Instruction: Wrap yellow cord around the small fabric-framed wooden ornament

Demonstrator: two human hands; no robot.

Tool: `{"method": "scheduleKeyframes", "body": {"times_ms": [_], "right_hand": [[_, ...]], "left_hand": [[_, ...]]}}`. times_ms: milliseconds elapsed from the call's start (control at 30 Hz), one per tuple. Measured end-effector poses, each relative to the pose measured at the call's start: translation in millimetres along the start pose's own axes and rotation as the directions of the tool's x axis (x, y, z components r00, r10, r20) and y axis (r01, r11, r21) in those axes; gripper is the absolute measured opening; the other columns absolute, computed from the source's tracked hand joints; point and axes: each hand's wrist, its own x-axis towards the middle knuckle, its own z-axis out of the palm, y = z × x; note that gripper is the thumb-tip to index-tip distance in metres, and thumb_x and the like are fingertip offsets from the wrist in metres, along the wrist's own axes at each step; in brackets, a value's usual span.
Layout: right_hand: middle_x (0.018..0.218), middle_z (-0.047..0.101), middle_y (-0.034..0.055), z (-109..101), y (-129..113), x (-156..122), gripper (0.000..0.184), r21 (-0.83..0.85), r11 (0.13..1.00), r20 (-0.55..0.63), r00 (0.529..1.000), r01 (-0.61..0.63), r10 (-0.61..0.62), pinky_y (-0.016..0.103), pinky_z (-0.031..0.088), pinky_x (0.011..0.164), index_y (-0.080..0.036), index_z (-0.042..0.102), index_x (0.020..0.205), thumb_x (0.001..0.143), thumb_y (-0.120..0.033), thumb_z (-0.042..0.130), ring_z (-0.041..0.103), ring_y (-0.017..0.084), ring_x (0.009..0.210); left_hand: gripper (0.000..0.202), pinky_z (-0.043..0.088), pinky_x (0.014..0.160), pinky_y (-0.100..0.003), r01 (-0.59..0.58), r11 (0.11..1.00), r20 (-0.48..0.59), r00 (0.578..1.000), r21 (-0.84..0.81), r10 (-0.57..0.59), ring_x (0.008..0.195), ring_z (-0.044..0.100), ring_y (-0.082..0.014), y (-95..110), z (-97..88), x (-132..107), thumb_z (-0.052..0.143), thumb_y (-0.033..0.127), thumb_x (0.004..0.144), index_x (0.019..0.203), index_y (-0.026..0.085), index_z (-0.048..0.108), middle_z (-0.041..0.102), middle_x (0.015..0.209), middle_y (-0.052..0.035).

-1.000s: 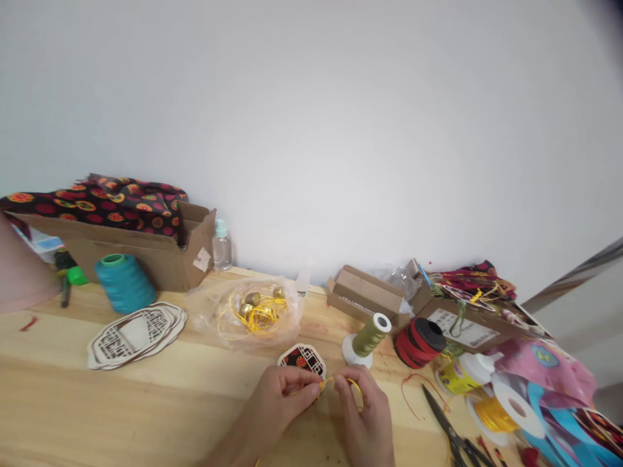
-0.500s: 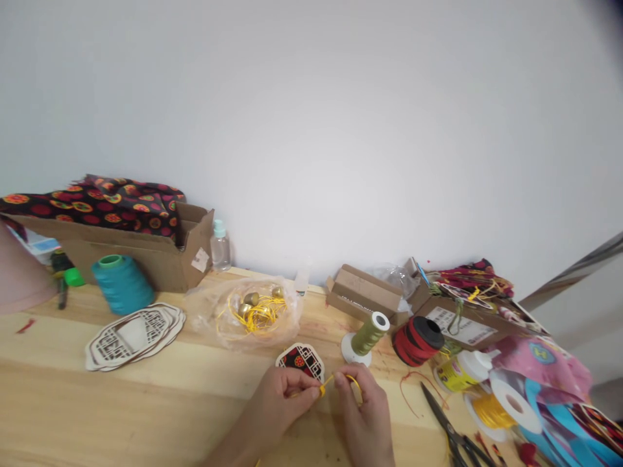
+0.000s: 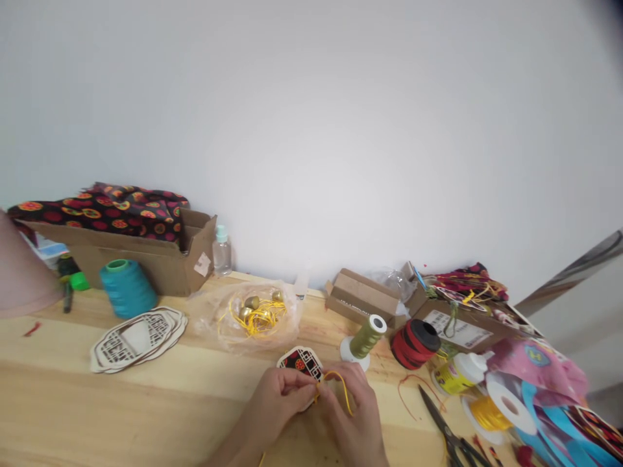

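Wooden table (image 3: 170, 415): spans the near side, the wall beyond it; both hands work above its near middle.
Cardboard box (image 3: 141, 263): far left, patterned cloth (image 3: 117, 214) heaped in it.
Left hand (image 3: 275, 397): comes in from the near left, thumb and forefinger pinched on the cord.
Right hand (image 3: 357, 408): comes in from the near right, thumb and bent forefinger closed at the cord too, fingertips just beside the left's; exact grip partly hidden.
Plastic bag (image 3: 207, 312): far of the left hand, holding bells and yellow strands.
Lattice plaque (image 3: 295, 360): just far of the left fingertips, partly hidden beneath them; left hand nearer; its full long axis cannot be told.
Yellow cord (image 3: 345, 385): between the fingertips, its loop arching right, then bending near across the right hand; the right hand is nearer the loop, both are at the pinch. Whether it joins the plaque cannot be seen.
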Motion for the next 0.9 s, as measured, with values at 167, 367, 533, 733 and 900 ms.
{"method": "scheduleKeyframes", "body": {"times_ms": [167,367,533,733,900], "right_hand": [[0.071,0.057,0.0022,4,2,1,0.007,0.063,0.997,-0.026,0.999,-0.043,0.045,0.028,0.042,0.069,-0.019,0.058,0.068,0.072,-0.018,0.052,0.051,0.017,0.075],[0.064,0.054,0.0008,10,3,3,0.017,0.274,0.948,-0.018,0.984,-0.164,0.176,0.025,0.042,0.063,-0.015,0.054,0.059,0.074,-0.024,0.049,0.052,0.015,0.066],[0.062,0.051,-0.0002,13,-1,1,0.018,0.268,0.957,-0.078,0.987,-0.114,0.14,0.024,0.041,0.061,-0.016,0.05,0.057,0.074,-0.023,0.048,0.05,0.014,0.065],[0.063,0.053,-0.0001,27,5,0,0.012,0.011,0.998,-0.231,0.971,0.065,-0.061,0.027,0.039,0.062,-0.018,0.049,0.06,0.072,-0.017,0.049,0.049,0.015,0.065],[0.065,0.054,0.0013,26,5,4,0.013,-0.16,0.963,-0.312,0.914,0.218,-0.258,0.031,0.037,0.063,-0.019,0.051,0.063,0.074,-0.022,0.047,0.05,0.017,0.065]], "left_hand": [[0.028,0.034,0.049,-0.02,-0.037,0.999,0.012,0.999,0.019,0.037,0.047,0.048,-0.0094,1,0.6,-1,0.064,0.032,0.059,0.074,0.009,0.069,0.061,0.051,-0.0003],[0.033,0.036,0.049,-0.02,-0.051,0.998,0.007,0.999,0.049,0.05,0.047,0.049,-0.0103,6,4.8,-5,0.064,0.036,0.058,0.078,0.01,0.068,0.061,0.051,0.0],[0.026,0.036,0.048,-0.018,-0.155,0.981,0.001,0.988,0.116,0.156,0.049,0.049,-0.0102,7,4.8,-8,0.062,0.033,0.061,0.076,0.012,0.069,0.063,0.053,0.0009],[0.02,0.042,0.052,-0.02,-0.221,0.944,-0.013,0.973,0.246,0.231,0.055,0.057,-0.0151,13,0.6,-10,0.061,0.033,0.061,0.066,0.016,0.07,0.069,0.058,0.0003],[0.021,0.049,0.065,-0.023,-0.296,0.93,-0.051,0.948,0.219,0.314,0.07,0.063,-0.0203,12,3.4,-11,0.066,0.036,0.055,0.068,0.02,0.07,0.072,0.071,-0.0011]]}}
